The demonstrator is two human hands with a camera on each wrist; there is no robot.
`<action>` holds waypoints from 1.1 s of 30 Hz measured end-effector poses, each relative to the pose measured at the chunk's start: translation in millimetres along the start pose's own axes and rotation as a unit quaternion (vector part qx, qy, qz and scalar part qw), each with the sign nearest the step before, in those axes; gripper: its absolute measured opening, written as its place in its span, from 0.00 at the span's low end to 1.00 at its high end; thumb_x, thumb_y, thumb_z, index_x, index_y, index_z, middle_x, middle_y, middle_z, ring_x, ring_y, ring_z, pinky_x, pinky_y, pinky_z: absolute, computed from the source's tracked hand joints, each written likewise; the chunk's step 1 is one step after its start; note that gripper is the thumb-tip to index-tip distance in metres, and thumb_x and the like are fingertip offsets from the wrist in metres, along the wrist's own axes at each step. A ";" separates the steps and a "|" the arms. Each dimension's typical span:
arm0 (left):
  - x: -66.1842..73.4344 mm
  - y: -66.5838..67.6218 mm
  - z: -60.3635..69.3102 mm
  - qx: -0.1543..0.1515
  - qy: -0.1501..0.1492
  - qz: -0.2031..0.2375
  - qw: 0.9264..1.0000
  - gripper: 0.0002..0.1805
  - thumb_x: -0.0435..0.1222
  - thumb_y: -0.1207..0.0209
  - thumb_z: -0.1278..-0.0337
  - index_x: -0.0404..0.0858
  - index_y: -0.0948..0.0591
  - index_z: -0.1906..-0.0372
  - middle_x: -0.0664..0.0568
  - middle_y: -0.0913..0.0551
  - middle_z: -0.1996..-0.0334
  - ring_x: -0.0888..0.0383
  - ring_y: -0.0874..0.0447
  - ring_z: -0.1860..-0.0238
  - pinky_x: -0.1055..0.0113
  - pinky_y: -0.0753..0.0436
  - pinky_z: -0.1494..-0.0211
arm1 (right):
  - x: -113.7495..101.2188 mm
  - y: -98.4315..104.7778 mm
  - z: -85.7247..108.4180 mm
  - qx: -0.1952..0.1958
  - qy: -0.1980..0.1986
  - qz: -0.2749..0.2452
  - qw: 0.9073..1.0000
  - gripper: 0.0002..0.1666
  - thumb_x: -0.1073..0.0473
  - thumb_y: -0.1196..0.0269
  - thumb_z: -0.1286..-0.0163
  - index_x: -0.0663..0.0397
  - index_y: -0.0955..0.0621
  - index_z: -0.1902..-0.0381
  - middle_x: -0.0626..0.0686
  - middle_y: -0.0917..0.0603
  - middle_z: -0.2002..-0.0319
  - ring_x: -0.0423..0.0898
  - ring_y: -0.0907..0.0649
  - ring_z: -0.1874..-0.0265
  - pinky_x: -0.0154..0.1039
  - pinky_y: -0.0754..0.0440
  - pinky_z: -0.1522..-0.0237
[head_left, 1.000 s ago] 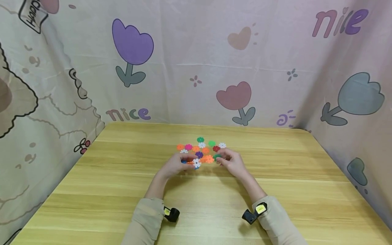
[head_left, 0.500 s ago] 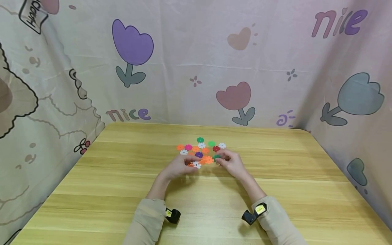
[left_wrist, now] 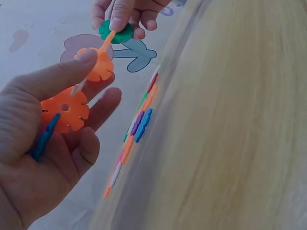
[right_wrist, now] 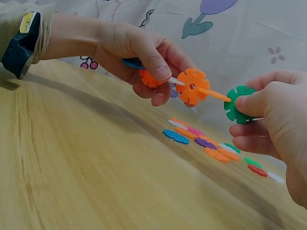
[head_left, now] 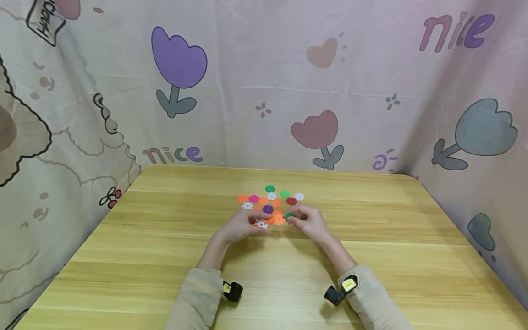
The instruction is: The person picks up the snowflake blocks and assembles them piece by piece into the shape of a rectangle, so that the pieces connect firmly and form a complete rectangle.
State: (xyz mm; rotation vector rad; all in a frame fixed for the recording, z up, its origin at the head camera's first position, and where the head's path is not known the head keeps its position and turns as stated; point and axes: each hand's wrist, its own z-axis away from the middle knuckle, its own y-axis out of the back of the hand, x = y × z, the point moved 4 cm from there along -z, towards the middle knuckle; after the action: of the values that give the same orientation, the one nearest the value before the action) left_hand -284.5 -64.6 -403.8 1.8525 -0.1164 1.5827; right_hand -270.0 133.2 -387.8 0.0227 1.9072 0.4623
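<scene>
A chain of notched plastic snowflake discs is held above the table between both hands. My left hand [head_left: 239, 225] grips its left part, thumb near a white disc [right_wrist: 176, 81]. A blue disc [left_wrist: 44, 140] and an orange disc [left_wrist: 76, 112] lie within that hand's fingers. Further right, another orange disc [right_wrist: 192, 76] faces the right wrist camera, and an edge-on orange disc [right_wrist: 213, 95] juts from it. My right hand [head_left: 312, 223] pinches a green disc [right_wrist: 235, 108] between thumb and fingers. The edge-on orange disc meets the green one's rim; how deep it sits is hard to tell.
Loose discs lie flat on the wooden table [head_left: 363, 284] beyond the hands, among them a purple disc [head_left: 268, 209], a red disc [head_left: 291, 201] and a blue disc [right_wrist: 176, 136]. A printed curtain [head_left: 247, 59] hangs behind the table's far edge.
The right hand has shifted slightly left and down with the green disc. The left hand has lowered a little, and the chain has turned, its orange discs now lower and nearer me.
</scene>
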 end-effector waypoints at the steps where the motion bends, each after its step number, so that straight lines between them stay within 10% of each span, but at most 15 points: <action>1: 0.0 0.0 0.0 -0.002 0.001 0.004 1.000 0.22 0.29 0.37 0.50 0.31 0.22 0.47 0.49 0.25 0.69 0.58 0.38 0.75 0.71 0.37 0.76 | 1.1 0.2 0.2 0.000 -0.001 -0.006 1.000 0.08 0.76 0.40 0.41 0.72 0.21 0.62 0.68 0.19 0.70 0.69 0.21 0.70 0.55 0.20 0.68; 13: 6.0 1.7 3.2 0.003 -0.022 0.041 0.999 0.19 0.29 0.36 0.50 0.28 0.20 0.51 0.52 0.21 0.76 0.61 0.32 0.77 0.72 0.32 0.76 | 1.2 2.9 0.7 -0.025 0.030 -0.078 0.996 0.05 0.79 0.42 0.40 0.77 0.23 0.65 0.70 0.20 0.71 0.48 0.18 0.73 0.56 0.21 0.65; 23: 8.6 1.6 5.5 -0.014 -0.034 0.057 0.998 0.18 0.28 0.37 0.49 0.24 0.21 0.51 0.45 0.16 0.73 0.55 0.18 0.73 0.68 0.22 0.68 | 1.1 1.3 0.6 -0.039 0.040 -0.067 0.996 0.04 0.77 0.42 0.40 0.75 0.22 0.66 0.67 0.19 0.73 0.51 0.18 0.74 0.57 0.21 0.67; 33: 4.2 1.2 2.5 -0.017 -0.039 0.050 0.998 0.16 0.28 0.36 0.50 0.28 0.19 0.54 0.54 0.24 0.81 0.61 0.34 0.79 0.72 0.32 0.76 | -0.8 -1.1 -0.5 -0.051 0.024 -0.046 0.997 0.05 0.79 0.42 0.42 0.77 0.21 0.66 0.66 0.19 0.72 0.55 0.17 0.73 0.55 0.20 0.67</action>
State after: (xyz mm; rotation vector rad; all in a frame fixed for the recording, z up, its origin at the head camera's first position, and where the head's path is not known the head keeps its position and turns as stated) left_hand -281.9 -65.4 -399.5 1.9074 -0.2728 1.5660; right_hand -270.0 131.8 -387.3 -0.1423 1.9203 0.5005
